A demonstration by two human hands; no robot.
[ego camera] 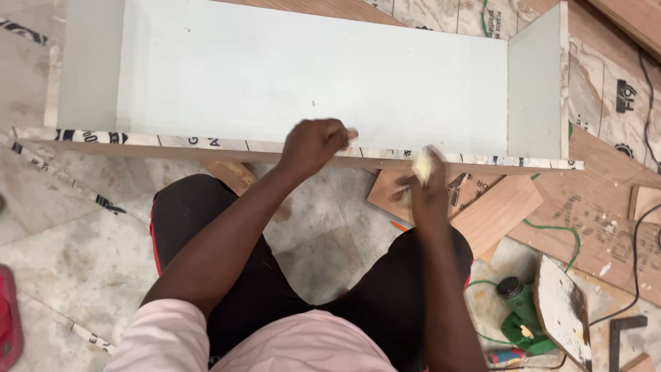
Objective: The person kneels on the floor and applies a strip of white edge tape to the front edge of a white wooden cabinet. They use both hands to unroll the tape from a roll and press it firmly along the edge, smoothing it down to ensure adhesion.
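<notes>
Directly ahead — both hands [372,162] on box front edge [206,146].

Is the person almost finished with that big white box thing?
The box already has its pale back panel and two side walls joined, so its shape looks built. In hand now: the left hand rests on the front edge, and the right hand holds a small pale yellowish lump, perhaps filler, against it. How much of the edge is treated cannot be told. Wood offcuts and a green power tool lie on the floor.
</notes>
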